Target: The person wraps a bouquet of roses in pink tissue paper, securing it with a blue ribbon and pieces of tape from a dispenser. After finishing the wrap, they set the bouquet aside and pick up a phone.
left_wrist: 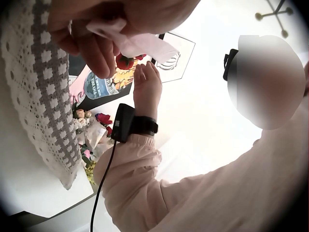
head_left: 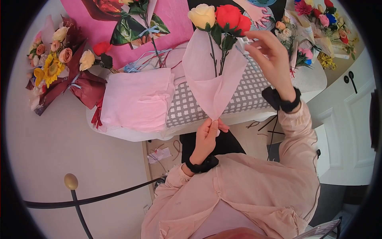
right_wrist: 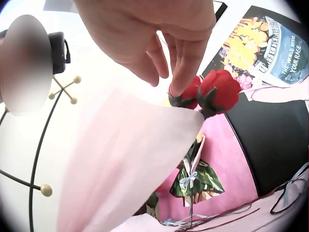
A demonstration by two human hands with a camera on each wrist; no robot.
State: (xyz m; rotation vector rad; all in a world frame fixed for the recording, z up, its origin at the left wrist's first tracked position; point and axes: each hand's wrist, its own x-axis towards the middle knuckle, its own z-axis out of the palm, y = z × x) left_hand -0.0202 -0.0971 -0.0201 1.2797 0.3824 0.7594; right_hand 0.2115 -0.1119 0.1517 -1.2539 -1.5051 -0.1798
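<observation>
Pink wrapping paper (head_left: 203, 93) forms a cone around a cream rose (head_left: 201, 16) and red roses (head_left: 229, 18), their dark stems showing above a folded lower flap. The left hand (head_left: 206, 137) pinches the gathered bottom point of the cone at the table's front edge; in the left wrist view that hand (left_wrist: 120, 24) holds the pink paper. Beside the red roses, the right hand (head_left: 270, 53) is raised with its fingers loosely bent. In the right wrist view the right hand (right_wrist: 154, 38) is just above a red rose (right_wrist: 219, 92); whether it touches is unclear.
A stack of pink paper (head_left: 135, 99) lies left on the table, with blue and red ribbons (head_left: 149, 61) behind. A burgundy-wrapped bouquet (head_left: 51, 71) is at far left, more bouquets (head_left: 318, 24) at back right. A grey-white patterned cloth (head_left: 252, 89) covers the table. A black metal rail (head_left: 115, 194) stands lower left.
</observation>
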